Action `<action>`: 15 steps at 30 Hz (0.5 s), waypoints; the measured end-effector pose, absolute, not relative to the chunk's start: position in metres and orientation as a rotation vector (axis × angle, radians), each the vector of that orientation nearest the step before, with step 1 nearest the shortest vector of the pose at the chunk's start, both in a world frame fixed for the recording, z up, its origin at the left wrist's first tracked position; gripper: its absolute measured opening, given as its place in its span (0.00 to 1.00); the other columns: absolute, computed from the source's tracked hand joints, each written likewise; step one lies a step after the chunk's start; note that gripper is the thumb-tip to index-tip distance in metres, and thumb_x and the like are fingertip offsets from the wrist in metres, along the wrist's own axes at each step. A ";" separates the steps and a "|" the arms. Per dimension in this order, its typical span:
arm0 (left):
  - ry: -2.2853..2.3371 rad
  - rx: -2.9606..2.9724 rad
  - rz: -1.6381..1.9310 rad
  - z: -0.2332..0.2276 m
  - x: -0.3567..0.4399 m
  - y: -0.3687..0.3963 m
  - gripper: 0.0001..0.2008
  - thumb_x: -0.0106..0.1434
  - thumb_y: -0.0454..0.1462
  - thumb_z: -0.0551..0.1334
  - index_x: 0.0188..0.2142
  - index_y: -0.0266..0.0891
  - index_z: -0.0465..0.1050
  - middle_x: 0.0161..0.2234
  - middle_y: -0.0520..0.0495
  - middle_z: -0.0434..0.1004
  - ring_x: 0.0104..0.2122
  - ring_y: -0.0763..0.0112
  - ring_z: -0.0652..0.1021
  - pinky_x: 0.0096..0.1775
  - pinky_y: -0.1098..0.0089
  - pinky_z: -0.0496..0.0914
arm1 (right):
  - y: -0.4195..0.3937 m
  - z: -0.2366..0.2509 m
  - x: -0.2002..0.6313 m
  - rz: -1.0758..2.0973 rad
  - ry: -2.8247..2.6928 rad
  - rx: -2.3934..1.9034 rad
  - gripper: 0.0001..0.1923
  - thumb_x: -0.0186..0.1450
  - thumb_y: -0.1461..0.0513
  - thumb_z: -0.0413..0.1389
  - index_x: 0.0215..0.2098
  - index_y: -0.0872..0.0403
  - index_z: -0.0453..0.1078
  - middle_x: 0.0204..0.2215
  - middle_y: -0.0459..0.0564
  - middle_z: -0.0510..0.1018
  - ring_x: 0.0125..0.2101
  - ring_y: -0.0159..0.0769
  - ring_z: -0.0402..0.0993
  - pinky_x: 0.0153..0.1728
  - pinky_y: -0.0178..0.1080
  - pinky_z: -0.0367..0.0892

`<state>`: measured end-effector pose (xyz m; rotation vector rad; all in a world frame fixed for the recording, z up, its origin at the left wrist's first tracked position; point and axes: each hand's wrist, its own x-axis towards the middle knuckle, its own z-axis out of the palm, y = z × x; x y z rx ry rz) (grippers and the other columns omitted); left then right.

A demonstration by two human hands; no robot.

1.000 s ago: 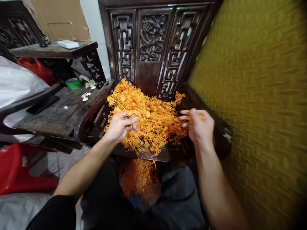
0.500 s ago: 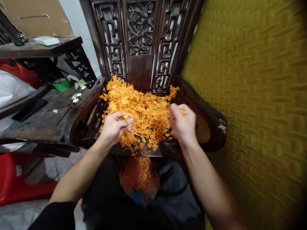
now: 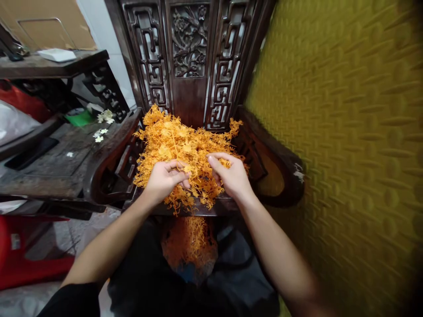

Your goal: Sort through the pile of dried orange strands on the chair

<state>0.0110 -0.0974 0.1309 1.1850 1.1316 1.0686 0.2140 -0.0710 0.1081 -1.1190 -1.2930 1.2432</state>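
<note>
A heap of orange plastic sprigs point(image 3: 175, 141) lies on the seat of a dark carved wooden chair point(image 3: 191, 57). My left hand point(image 3: 163, 179) pinches a sprig from the near left part of the heap, thumb against fingers. My right hand point(image 3: 231, 176) has its fingers in the heap's near right part, and closes on some sprigs. The two hands almost meet over the seat's front edge. A second clump of orange sprigs point(image 3: 190, 242) sits lower down between my knees, in what looks like a dark bag.
A yellow textured wall point(image 3: 346, 132) fills the right side. Left of the chair stands a dark wooden table point(image 3: 53, 163) with small white flowers point(image 3: 99, 134) and a green roll point(image 3: 79, 116). A red plastic stool point(image 3: 29, 264) sits low on the left.
My right hand moved left from the chair's right arm into the heap, close to my left hand. The view shifted slightly right and down.
</note>
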 end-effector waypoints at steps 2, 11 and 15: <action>1.173 1.263 1.015 0.130 0.014 -0.099 0.08 0.51 0.33 0.68 0.33 0.34 0.78 0.19 0.48 0.80 0.20 0.67 0.80 0.30 0.69 0.75 | -0.073 0.108 0.209 1.131 -1.421 -1.158 0.23 0.60 0.44 0.64 0.41 0.54 0.79 0.19 0.43 0.72 0.19 0.30 0.66 0.21 0.35 0.63; 1.257 1.358 0.993 0.132 0.017 -0.107 0.10 0.52 0.29 0.62 0.34 0.33 0.80 0.18 0.49 0.78 0.20 0.69 0.79 0.28 0.71 0.72 | -0.071 0.106 0.213 0.913 -1.554 -1.268 0.20 0.67 0.47 0.58 0.31 0.55 0.76 0.18 0.43 0.70 0.18 0.30 0.59 0.22 0.36 0.54; 1.188 1.296 1.067 0.140 0.009 -0.108 0.12 0.49 0.27 0.62 0.34 0.32 0.80 0.16 0.51 0.77 0.18 0.71 0.77 0.27 0.71 0.72 | -0.061 0.101 0.226 0.870 -1.405 -1.254 0.19 0.64 0.48 0.62 0.30 0.56 0.75 0.15 0.41 0.65 0.15 0.27 0.54 0.18 0.35 0.50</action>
